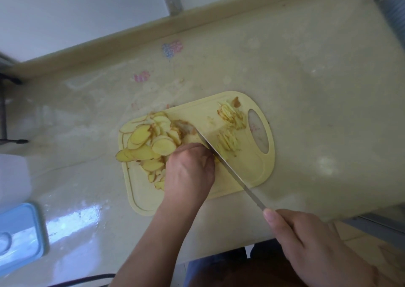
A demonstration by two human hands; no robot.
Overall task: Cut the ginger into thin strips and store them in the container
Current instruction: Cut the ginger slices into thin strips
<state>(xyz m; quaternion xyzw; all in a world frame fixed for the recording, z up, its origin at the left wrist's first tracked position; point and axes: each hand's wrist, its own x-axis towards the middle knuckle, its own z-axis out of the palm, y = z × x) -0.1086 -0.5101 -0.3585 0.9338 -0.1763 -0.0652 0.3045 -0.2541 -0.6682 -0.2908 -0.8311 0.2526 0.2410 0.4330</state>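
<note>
While the knife (228, 168) lies diagonally across the cutting board (247, 177), the head view shows the strip-cutting step in hand. The left hand (189, 172) bears down on ginger at the blade's left side; its fingers are curled under and mostly hidden, so whether they pinch the piece or only press it cannot be told. The right hand (315, 247) has its fingers wrapped round the knife handle at lower right.

A heap of ginger slices (149, 144) covers the left half of the board, touching the left hand. Two small piles of cut strips (231, 128) lie on the right half, near the board's oval handle hole.

Progress is judged early: most slices are uncut. The next move calls for short, close cuts beside the knuckles, fingertips kept tucked back.

The blue lidded container (22, 234) sits at the lower left on the countertop (306, 89), well apart from the board, lid apparently on.
</note>
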